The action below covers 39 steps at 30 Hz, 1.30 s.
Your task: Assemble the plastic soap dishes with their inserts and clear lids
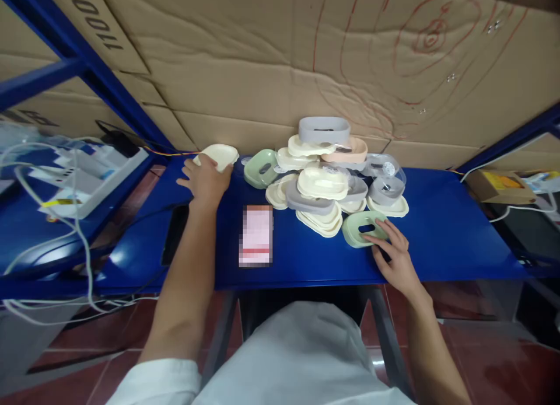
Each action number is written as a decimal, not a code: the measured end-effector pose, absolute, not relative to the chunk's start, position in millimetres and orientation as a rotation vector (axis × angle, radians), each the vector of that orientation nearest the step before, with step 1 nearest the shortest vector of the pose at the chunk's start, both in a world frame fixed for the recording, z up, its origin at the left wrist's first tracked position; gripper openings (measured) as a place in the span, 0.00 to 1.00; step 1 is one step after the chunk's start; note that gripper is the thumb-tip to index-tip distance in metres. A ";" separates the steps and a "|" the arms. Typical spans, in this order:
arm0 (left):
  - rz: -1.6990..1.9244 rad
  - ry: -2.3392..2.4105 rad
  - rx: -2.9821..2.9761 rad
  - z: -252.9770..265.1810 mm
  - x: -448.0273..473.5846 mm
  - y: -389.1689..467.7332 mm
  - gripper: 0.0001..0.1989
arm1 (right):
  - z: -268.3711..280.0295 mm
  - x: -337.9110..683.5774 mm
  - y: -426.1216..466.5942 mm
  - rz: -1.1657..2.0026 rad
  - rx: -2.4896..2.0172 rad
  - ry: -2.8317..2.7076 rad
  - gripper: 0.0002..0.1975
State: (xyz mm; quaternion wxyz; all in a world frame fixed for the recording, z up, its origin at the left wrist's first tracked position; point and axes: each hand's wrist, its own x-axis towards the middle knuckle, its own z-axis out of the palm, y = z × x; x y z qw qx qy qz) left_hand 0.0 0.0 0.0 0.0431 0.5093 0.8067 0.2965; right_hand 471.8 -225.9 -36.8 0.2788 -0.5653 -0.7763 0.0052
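At the left, my left hand (205, 182) grips the near edge of a cream oval plastic dish (224, 154), close to the cardboard wall. Its thumb is at the dish's right side and some other fingers stick out to the left. My right hand (397, 259) holds a pale green oval dish (352, 233) with a slot in its base, fingers over the right rim and thumb at the near side. Between the hands lies a heap of similar parts: cream dishes (322, 182), a grey dish (324, 129) on top, a peach one (350, 151) and another green dish (258, 173) tilted at the left.
A phone-like item (256, 236) with a blurred screen lies on the blue table (289, 271). A dark phone (175, 233) sits by my left forearm. White cables (81, 241) and a power strip (100, 180) are further left. A small cardboard box (501, 188) stands at the right.
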 end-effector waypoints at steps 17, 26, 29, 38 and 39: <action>0.345 2.491 1.685 35.5 12.2 -23.6 0.34 | 99.6 417.9 -85.1 -0.278 -1.237 -2.108 0.17; 0.288 2.486 1.749 44.9 17.8 -31.9 0.32 | 117.3 392.3 46.3 -0.098 -1.265 -2.369 0.19; 0.346 2.492 1.786 43.3 20.2 -33.1 0.30 | 122.7 393.9 34.0 -0.108 -1.215 -2.301 0.21; 0.620 2.278 2.013 59.1 32.9 -60.8 0.21 | 80.8 460.2 -145.8 -0.389 -1.320 -1.816 0.13; 0.678 2.161 2.113 59.8 40.6 -75.7 0.21 | 64.6 477.0 -166.9 -0.410 -1.356 -1.746 0.12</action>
